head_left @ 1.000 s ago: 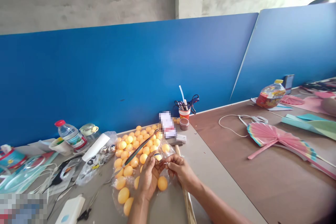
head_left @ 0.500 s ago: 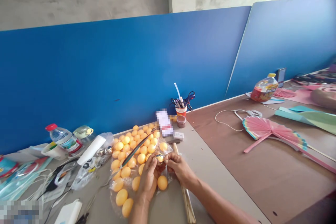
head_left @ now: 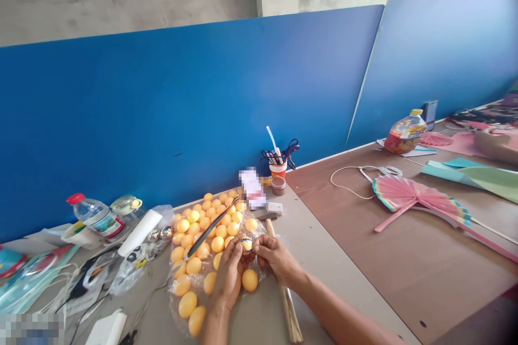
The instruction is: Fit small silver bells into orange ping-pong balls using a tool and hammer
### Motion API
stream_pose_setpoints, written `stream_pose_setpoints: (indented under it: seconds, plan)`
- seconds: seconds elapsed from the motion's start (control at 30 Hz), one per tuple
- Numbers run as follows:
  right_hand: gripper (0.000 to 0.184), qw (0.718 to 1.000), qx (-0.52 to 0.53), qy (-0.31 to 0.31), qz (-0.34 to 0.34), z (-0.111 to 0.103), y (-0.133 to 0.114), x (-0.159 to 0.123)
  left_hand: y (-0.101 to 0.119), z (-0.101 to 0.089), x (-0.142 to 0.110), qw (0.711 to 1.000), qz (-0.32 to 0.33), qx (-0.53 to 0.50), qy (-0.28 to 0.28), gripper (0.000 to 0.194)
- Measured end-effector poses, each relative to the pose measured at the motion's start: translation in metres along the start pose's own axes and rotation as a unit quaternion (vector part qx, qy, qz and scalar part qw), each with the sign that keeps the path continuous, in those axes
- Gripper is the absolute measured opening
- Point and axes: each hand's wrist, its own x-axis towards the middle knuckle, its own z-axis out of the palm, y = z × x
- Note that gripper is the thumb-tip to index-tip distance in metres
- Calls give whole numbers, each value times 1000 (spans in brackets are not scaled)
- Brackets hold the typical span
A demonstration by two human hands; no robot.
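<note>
Both hands meet over the near right part of a clear plastic bag filled with orange ping-pong balls (head_left: 193,266). Between my fingertips is a small shiny ball (head_left: 246,243), orange in the middle with a dark and silvery band. My left hand (head_left: 231,267) supports it from the left, fingers curled around it. My right hand (head_left: 275,256) pinches at its right edge with thumb and forefinger. Whether the right fingers also hold some small piece is too small to tell. One loose ping-pong ball (head_left: 250,280) lies just below the hands. Tweezers (head_left: 212,228) rest across the bag.
Wooden sticks (head_left: 289,307) lie beside my right forearm. Behind stand a cup of pens (head_left: 277,170) and a small lidded tub (head_left: 278,185). Bottles (head_left: 97,216), silver balls (head_left: 166,233) and cables crowd the left. On the right are a pink paper fan (head_left: 416,194) and another person's arm (head_left: 497,144).
The view has shifted very slightly. My hands keep almost the same grip and place, with the small ball still between them.
</note>
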Motion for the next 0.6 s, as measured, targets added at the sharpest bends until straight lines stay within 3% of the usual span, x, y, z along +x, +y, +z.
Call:
stream_pose_setpoints:
  seconds: [0.23,0.6]
  plan:
    - [26,1000,9,3,-2,1,-5,-3,6,9,-3,1000,-11,-12,-8,39]
    - [21,999,-5,39,-6,2,0,-2,-2,4,-3,1000,-6,22,9,41]
